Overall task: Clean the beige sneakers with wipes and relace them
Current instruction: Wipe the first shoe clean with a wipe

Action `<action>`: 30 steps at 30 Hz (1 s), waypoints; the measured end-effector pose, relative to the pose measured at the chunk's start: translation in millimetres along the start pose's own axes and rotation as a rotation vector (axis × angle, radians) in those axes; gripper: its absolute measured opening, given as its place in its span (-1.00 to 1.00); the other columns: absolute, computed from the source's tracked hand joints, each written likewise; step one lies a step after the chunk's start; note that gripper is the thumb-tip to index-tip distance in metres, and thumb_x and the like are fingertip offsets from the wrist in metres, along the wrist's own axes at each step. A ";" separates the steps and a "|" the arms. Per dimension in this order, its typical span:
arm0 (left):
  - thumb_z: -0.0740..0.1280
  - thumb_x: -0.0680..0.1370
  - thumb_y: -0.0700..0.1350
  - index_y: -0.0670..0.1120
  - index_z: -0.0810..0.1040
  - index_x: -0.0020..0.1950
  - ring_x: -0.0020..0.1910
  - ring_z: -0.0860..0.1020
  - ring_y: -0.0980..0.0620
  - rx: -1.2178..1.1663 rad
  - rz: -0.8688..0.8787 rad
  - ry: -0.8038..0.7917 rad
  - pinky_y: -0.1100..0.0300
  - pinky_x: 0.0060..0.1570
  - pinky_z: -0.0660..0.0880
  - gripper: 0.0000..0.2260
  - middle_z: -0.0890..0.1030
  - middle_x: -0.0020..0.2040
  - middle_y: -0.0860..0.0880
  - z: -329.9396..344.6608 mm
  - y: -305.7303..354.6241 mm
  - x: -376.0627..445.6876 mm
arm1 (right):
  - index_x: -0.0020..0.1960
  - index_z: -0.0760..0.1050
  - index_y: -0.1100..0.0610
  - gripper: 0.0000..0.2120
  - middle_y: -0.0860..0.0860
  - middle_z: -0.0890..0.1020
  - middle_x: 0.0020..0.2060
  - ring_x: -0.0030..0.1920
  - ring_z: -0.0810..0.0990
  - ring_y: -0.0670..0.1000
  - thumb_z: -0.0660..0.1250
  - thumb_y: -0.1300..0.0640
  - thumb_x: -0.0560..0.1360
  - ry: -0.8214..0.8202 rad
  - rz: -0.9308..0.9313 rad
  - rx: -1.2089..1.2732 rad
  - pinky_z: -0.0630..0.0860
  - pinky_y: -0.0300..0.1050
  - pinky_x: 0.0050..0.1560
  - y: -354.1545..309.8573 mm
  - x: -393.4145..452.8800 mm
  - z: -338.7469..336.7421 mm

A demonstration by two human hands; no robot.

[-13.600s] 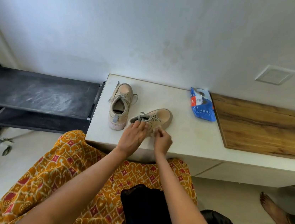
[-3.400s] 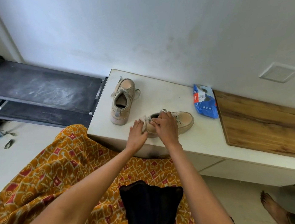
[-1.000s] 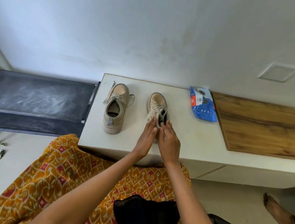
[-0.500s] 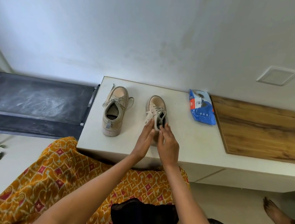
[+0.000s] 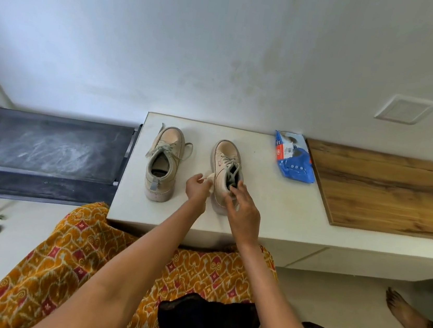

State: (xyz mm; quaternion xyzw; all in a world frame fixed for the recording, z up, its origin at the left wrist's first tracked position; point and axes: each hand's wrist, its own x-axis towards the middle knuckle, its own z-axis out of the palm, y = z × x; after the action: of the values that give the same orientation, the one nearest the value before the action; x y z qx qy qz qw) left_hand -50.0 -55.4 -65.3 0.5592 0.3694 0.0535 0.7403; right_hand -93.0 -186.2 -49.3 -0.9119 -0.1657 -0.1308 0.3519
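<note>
Two beige sneakers stand side by side on a white counter (image 5: 281,207), toes toward the wall, heels toward the person. The left sneaker (image 5: 163,162) sits alone near the counter's left edge, laces threaded and trailing loosely to both sides, its dark opening facing up. The right sneaker (image 5: 225,173) is just beside it, a clear gap of counter between them, and both hands are at it. The right hand (image 5: 242,208) holds the heel end — its fingers curl over the collar and reach into the opening, where grey laces lie bunched. The left hand (image 5: 196,188) is at the shoe's left side, its fingers closed around a small crumpled wipe (image 5: 209,179) that is pressed against the sneaker's side wall. A blue pack of wipes (image 5: 293,159) lies flat farther right on the counter, near the wall and just beside the edge of a wooden board (image 5: 386,190) that covers the counter's right part. To the left of the counter stands a black rack (image 5: 48,143) with a dusty top shelf. The person's lap, below the counter's front edge, is covered in orange patterned cloth (image 5: 82,270) with a piece of black fabric (image 5: 206,323) over it. At the lower right a bare foot (image 5: 406,315) of another person rests on the floor.
</note>
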 end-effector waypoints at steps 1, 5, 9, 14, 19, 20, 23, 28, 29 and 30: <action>0.32 0.54 -0.28 -0.28 0.45 0.30 0.04 0.56 -0.08 0.031 -0.020 -0.022 0.15 -0.03 0.53 -0.67 0.56 0.16 -0.19 -1.0 -0.8 3.3 | 0.13 0.53 0.13 -0.70 0.08 0.56 0.23 0.19 0.57 0.01 0.30 -0.06 0.53 -0.012 -0.012 -0.010 0.55 -0.24 0.04 0.5 2.1 -0.9; 0.35 0.53 -0.23 -0.28 0.58 0.10 -0.12 0.57 -0.04 0.049 -0.034 -0.075 0.18 -0.17 0.55 -0.82 0.62 -0.05 -0.18 -11.5 -4.5 3.0 | -0.03 0.54 0.19 -0.84 0.10 0.57 0.21 0.19 0.56 0.02 0.38 0.10 0.50 -0.070 -0.073 -0.042 0.44 -0.35 0.04 4.2 17.8 -9.7; 0.38 0.51 -0.22 -0.21 0.57 0.04 -0.12 0.56 -0.05 -0.027 0.041 -0.035 0.14 -0.19 0.53 -0.87 0.62 -0.06 -0.18 -11.2 -7.9 -6.3 | -0.04 0.52 0.17 -0.88 0.05 0.48 0.32 0.32 0.44 -0.04 0.36 0.12 0.50 -0.203 -0.094 -0.010 0.50 -0.13 0.15 17.3 28.2 -28.9; 0.30 0.56 -0.16 -0.12 0.60 0.06 -0.04 0.58 0.00 0.186 0.357 0.105 0.25 -0.09 0.46 -0.87 0.64 -0.01 -0.08 0.0 6.8 -14.6 | 0.03 0.57 0.08 -0.86 0.07 0.42 0.37 0.33 0.41 0.01 0.36 0.06 0.50 -0.055 0.014 -0.123 0.51 -0.10 0.11 22.2 23.0 -29.8; 0.14 0.64 -0.07 -0.11 0.47 0.34 0.26 0.49 0.01 0.461 0.644 -0.155 0.14 0.21 0.44 -0.69 0.54 0.28 -0.08 9.3 -3.7 -30.9 | 0.11 0.60 0.11 -0.80 0.08 0.62 0.17 0.36 0.42 0.13 0.35 0.09 0.51 0.059 0.035 -0.200 0.29 0.03 0.37 21.6 15.3 -16.2; 0.13 0.65 -0.07 -0.12 0.42 0.39 0.32 0.42 0.04 0.415 0.670 -0.195 0.17 0.29 0.39 -0.67 0.48 0.35 -0.06 8.2 -12.5 -37.9 | 0.09 0.61 0.10 -0.80 0.07 0.63 0.14 0.34 0.44 0.13 0.36 0.09 0.50 0.073 0.024 -0.223 0.29 0.04 0.36 23.2 15.6 -16.0; 0.07 0.63 -0.01 -0.07 0.28 0.47 0.43 0.20 0.20 0.443 0.757 -0.293 0.40 0.35 0.16 -0.59 0.29 0.45 0.06 -0.5 -35.7 -49.4 | 0.05 0.62 0.08 -0.83 0.06 0.65 0.10 0.30 0.49 0.13 0.39 0.07 0.48 0.085 0.001 -0.253 0.30 0.05 0.34 25.3 16.6 -18.1; -0.02 0.67 0.01 -0.06 0.12 0.53 0.50 0.02 0.18 0.600 0.629 -0.326 0.16 0.47 -0.07 -0.57 0.11 0.54 0.04 5.4 -13.3 -18.3 | 0.01 0.63 0.09 -0.85 0.07 0.67 0.05 0.27 0.51 0.14 0.41 0.11 0.46 0.079 -0.022 -0.275 0.32 0.08 0.32 22.7 19.8 -20.9; -0.04 0.67 0.04 -0.06 0.10 0.54 0.51 0.01 0.14 0.602 0.575 -0.335 0.15 0.47 -0.08 -0.55 0.09 0.54 0.03 7.8 -3.8 -12.2 | 0.01 0.63 0.10 -0.86 0.07 0.67 0.05 0.27 0.51 0.14 0.41 0.11 0.46 0.075 -0.019 -0.270 0.32 0.08 0.32 22.0 20.3 -20.9; -0.04 0.66 0.06 -0.07 0.09 0.54 0.52 0.01 0.11 0.596 0.534 -0.347 0.15 0.46 -0.07 -0.53 0.09 0.55 0.01 9.6 4.0 -7.2 | 0.01 0.63 0.10 -0.86 0.07 0.67 0.05 0.26 0.51 0.13 0.40 0.11 0.46 0.073 -0.018 -0.264 0.32 0.08 0.32 21.7 20.5 -20.5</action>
State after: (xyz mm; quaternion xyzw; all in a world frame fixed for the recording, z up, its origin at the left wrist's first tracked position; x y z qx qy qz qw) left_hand -48.0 -65.0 -57.3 0.8251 0.0814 0.0395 0.5577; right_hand -68.2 -211.1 -40.2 -0.9434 -0.1422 -0.1879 0.2335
